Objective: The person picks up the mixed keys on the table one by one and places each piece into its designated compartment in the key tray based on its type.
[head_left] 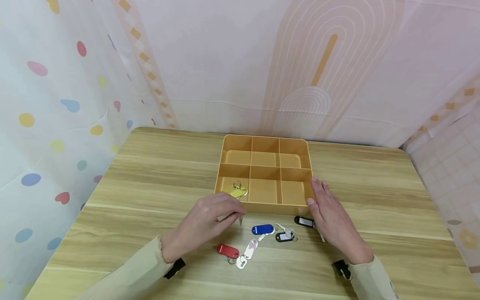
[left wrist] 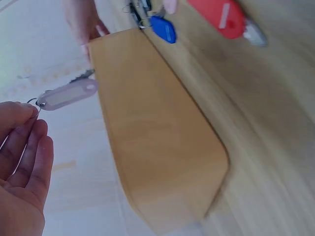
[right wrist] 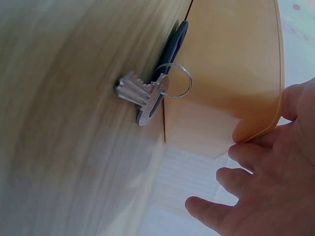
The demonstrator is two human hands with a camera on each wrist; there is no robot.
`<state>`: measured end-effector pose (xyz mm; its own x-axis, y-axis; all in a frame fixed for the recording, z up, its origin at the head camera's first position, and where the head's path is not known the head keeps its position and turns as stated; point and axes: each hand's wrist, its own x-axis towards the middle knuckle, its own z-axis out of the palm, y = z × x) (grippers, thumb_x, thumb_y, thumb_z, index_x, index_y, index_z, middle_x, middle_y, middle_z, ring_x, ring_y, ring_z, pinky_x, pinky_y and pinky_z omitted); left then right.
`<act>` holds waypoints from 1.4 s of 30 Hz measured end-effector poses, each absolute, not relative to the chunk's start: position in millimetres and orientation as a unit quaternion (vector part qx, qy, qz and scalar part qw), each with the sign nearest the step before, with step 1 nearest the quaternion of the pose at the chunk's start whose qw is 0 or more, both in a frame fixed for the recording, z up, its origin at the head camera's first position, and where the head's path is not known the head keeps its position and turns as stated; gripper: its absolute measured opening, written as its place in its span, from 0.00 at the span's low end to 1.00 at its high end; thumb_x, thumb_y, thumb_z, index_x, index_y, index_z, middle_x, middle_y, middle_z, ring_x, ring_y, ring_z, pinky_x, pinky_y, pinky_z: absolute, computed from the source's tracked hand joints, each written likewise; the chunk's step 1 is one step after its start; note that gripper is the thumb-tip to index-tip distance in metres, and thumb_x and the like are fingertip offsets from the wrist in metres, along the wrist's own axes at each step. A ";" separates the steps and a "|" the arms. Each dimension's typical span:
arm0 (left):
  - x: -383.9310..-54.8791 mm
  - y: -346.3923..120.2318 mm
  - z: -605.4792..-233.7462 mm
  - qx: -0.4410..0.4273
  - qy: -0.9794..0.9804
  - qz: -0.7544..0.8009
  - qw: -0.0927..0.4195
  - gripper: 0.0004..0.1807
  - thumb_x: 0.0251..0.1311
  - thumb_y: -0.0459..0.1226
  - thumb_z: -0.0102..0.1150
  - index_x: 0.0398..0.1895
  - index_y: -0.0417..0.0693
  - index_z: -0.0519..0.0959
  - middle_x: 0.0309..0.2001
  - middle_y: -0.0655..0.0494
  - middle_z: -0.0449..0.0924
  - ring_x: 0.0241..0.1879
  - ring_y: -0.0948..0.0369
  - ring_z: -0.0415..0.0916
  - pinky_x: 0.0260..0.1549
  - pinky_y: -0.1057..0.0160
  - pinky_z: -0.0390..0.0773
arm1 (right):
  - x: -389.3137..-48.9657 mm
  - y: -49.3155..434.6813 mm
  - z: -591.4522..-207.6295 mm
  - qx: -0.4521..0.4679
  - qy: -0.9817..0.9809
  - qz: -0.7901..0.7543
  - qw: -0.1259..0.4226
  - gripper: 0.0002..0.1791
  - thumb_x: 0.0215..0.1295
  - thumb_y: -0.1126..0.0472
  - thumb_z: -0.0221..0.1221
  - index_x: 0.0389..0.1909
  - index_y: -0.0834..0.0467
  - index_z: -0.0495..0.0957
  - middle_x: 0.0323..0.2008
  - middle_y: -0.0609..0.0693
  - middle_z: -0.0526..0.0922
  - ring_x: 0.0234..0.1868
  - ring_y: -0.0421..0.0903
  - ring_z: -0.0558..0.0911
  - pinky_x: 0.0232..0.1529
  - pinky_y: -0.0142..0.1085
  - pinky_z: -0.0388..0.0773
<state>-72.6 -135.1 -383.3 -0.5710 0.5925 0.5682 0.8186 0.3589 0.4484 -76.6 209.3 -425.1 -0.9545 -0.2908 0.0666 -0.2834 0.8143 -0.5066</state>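
Observation:
My left hand (head_left: pixel 204 221) pinches a key ring between thumb and fingertips. A pale lilac key tag (left wrist: pixel 69 95) and a key (left wrist: pixel 82 76) hang from that ring, just in front of the orange compartment tray (head_left: pixel 277 209). My right hand (head_left: pixel 333 212) rests against the tray's right wall, its fingers at the rim in the right wrist view. A yellow key tag (head_left: pixel 238 193) with its ring lies in the front left compartment. Near my right hand, a black key tag (head_left: pixel 304 221) with keys (right wrist: pixel 140 93) lies against the tray's front.
Before the tray lie a blue key tag (head_left: pixel 263 229), a second black key tag (head_left: pixel 285 237), a red key tag (head_left: pixel 228 251) and a pale pink key tag (head_left: pixel 251 248), with keys beside them. The wooden table (head_left: pixel 375 200) meets a patterned curtain (head_left: pixel 217 62) at the back.

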 end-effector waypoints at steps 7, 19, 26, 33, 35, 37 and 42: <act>-77.0 -125.8 -376.5 -0.435 -0.802 -0.374 0.168 0.11 0.54 0.23 0.72 0.38 0.43 0.88 0.40 0.56 0.89 0.42 0.61 0.85 0.46 0.68 0.84 | -76.2 208.9 -424.4 -0.150 0.952 -0.265 0.005 0.35 0.86 0.47 0.36 0.83 0.63 0.43 0.82 0.60 0.48 0.81 0.64 0.47 0.75 0.67 0.52; -85.4 -111.0 -362.0 -0.419 -0.806 -0.384 0.166 0.11 0.56 0.25 0.72 0.41 0.44 0.88 0.40 0.58 0.89 0.42 0.62 0.85 0.46 0.65 0.85 | -76.4 209.4 -424.6 -0.152 0.953 -0.261 0.006 0.35 0.86 0.48 0.36 0.83 0.63 0.43 0.82 0.60 0.47 0.81 0.64 0.47 0.75 0.66 0.51; -95.3 -100.5 -357.7 -0.415 -0.798 -0.397 0.181 0.10 0.57 0.25 0.72 0.39 0.44 0.88 0.39 0.57 0.89 0.42 0.61 0.85 0.46 0.63 0.85 | -77.1 208.5 -425.4 -0.154 0.953 -0.259 0.003 0.35 0.86 0.48 0.36 0.83 0.63 0.43 0.82 0.59 0.48 0.81 0.64 0.48 0.75 0.66 0.52; -105.4 -95.4 -360.5 -0.399 -0.805 -0.404 0.173 0.08 0.59 0.26 0.71 0.40 0.44 0.88 0.39 0.56 0.89 0.42 0.60 0.85 0.48 0.64 0.84 | -76.9 208.2 -425.1 -0.155 0.953 -0.261 0.002 0.35 0.86 0.48 0.36 0.83 0.63 0.44 0.82 0.60 0.49 0.81 0.64 0.48 0.75 0.66 0.52; -108.0 -94.0 -362.6 -0.395 -0.807 -0.402 0.173 0.08 0.59 0.26 0.72 0.40 0.44 0.88 0.39 0.56 0.89 0.42 0.60 0.85 0.48 0.63 0.85 | -77.1 208.3 -425.2 -0.155 0.953 -0.262 0.002 0.35 0.86 0.48 0.36 0.83 0.64 0.44 0.82 0.61 0.49 0.81 0.64 0.48 0.75 0.66 0.52; -110.8 -92.0 -365.0 -0.393 -0.810 -0.400 0.174 0.07 0.59 0.27 0.72 0.39 0.43 0.88 0.39 0.56 0.89 0.42 0.60 0.86 0.47 0.63 0.85 | -77.3 208.4 -425.4 -0.155 0.952 -0.263 0.001 0.35 0.87 0.48 0.36 0.83 0.64 0.44 0.82 0.61 0.49 0.81 0.64 0.48 0.75 0.66 0.52; -117.2 -86.1 -371.2 -0.383 -0.820 -0.391 0.167 0.06 0.60 0.27 0.72 0.39 0.43 0.88 0.39 0.56 0.89 0.43 0.60 0.86 0.48 0.62 0.85 | -77.6 209.2 -426.3 -0.154 0.952 -0.266 0.000 0.35 0.87 0.48 0.36 0.83 0.63 0.44 0.82 0.61 0.49 0.81 0.64 0.48 0.75 0.66 0.52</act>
<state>-117.2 -86.1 -371.2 -0.6504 0.4974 0.5740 0.7592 0.4013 0.5125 -77.6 209.2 -426.3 -0.9527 -0.2928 0.0819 -0.2929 0.8116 -0.5056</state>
